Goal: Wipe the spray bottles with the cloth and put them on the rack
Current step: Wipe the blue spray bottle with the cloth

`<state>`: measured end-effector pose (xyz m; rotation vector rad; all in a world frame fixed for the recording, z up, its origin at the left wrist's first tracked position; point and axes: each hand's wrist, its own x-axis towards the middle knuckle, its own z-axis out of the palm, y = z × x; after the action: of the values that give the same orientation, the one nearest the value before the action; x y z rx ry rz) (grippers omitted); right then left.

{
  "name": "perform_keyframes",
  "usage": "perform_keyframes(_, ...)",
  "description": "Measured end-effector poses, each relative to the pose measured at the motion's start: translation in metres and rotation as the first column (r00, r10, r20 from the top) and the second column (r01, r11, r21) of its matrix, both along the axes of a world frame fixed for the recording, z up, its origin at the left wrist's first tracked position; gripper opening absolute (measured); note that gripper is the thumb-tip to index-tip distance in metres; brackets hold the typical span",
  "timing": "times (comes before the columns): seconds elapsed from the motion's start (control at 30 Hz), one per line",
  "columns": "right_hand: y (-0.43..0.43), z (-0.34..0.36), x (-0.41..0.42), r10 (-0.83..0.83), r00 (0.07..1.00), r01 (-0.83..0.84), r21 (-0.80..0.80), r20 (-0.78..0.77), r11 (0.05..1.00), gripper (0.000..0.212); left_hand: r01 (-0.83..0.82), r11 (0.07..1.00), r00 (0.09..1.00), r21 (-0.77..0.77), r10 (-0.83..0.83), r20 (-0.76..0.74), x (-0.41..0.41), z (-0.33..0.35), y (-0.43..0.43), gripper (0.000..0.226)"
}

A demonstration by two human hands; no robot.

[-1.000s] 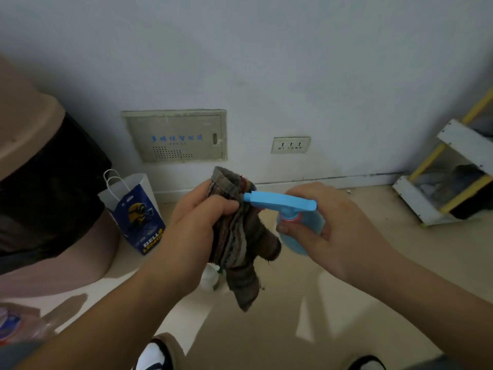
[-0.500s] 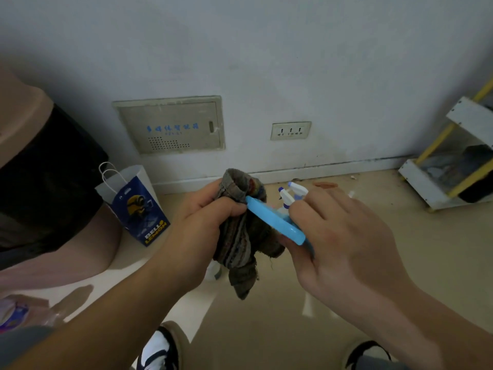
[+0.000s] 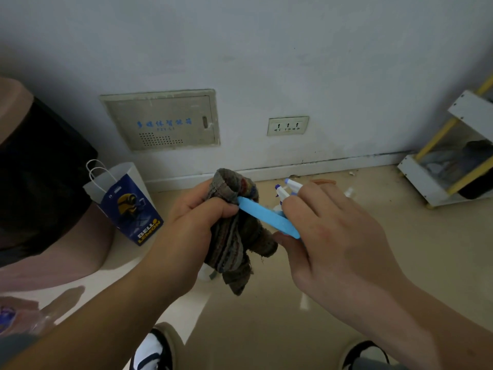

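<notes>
The left hand (image 3: 192, 222) held the bunched striped cloth (image 3: 234, 244) in curled fingers (image 3: 213, 209), pressing it against the nozzle end of the blue spray bottle (image 3: 266, 218). The right hand (image 3: 336, 236) gripped that bottle, its fingers (image 3: 296, 206) wrapped over the blue head and the thumb beneath. The body was hidden behind the palm. Both were held above the floor (image 3: 266, 316), well apart from the rack (image 3: 426, 188) at the right wall.

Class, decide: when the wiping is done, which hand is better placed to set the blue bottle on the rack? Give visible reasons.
Right. The right hand holds the bottle, and the rack stands on that side; the left hand grips the cloth.
</notes>
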<state>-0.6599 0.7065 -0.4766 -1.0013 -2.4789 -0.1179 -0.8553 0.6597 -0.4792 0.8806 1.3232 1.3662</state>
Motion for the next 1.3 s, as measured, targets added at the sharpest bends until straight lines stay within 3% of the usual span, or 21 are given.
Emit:
perform_keyframes(0.17,0.002,-0.002,-0.001,0.011,1.0,-0.011,-0.002,-0.002,1.0,0.021,-0.017,1.0,0.999,-0.013,0.017,-0.042,-0.003,-0.002,-0.002,0.032)
perform_keyframes(0.3,0.004,-0.002,-0.001,-0.001,1.0,0.001,0.026,-0.003,1.0,0.018,-0.137,0.99,0.987,-0.027,0.135,-0.082,-0.01,-0.001,0.0,0.028)
perform_keyframes(0.4,0.006,-0.003,-0.001,-0.025,1.0,0.024,0.054,0.018,0.998,0.018,-0.211,0.974,0.95,0.087,0.226,-0.218,-0.017,0.006,0.0,0.023)
perform_keyframes(0.5,0.009,-0.005,-0.001,-0.042,0.998,0.039,0.075,0.045,0.996,0.026,-0.109,0.97,0.937,0.219,0.174,-0.303,-0.015,0.006,-0.004,0.024)
perform_keyframes(0.6,0.009,-0.006,-0.005,-0.048,0.997,0.043,0.066,0.069,0.997,0.036,0.074,0.944,0.861,0.321,0.102,-0.497,0.001,0.005,-0.011,0.028)
perform_keyframes(0.73,0.011,-0.008,-0.007,-0.025,0.996,0.024,0.014,0.084,1.0,0.037,0.309,0.923,0.678,0.23,-0.044,-0.733,0.018,-0.007,-0.011,0.025)
perform_keyframes(0.9,0.017,-0.013,0.003,0.037,0.999,-0.04,-0.111,-0.024,0.993,0.024,0.263,0.948,0.752,0.178,-0.086,-0.653,0.003,-0.012,-0.001,0.027)
perform_keyframes(1.0,0.021,-0.018,0.006,0.092,0.991,-0.105,-0.146,-0.096,0.984,0.025,0.184,0.969,0.853,0.166,-0.074,-0.516,0.002,-0.012,-0.001,0.031)
perform_keyframes(1.2,0.03,-0.021,0.004,0.16,0.983,-0.167,-0.081,-0.087,0.983,0.024,0.136,0.977,0.91,0.162,-0.059,-0.411,0.005,-0.014,-0.002,0.033)
perform_keyframes(1.3,0.032,-0.02,0.003,0.143,0.987,-0.144,-0.003,-0.069,0.99,0.024,0.12,0.982,0.896,0.148,-0.043,-0.441,0.01,-0.022,-0.003,0.032)
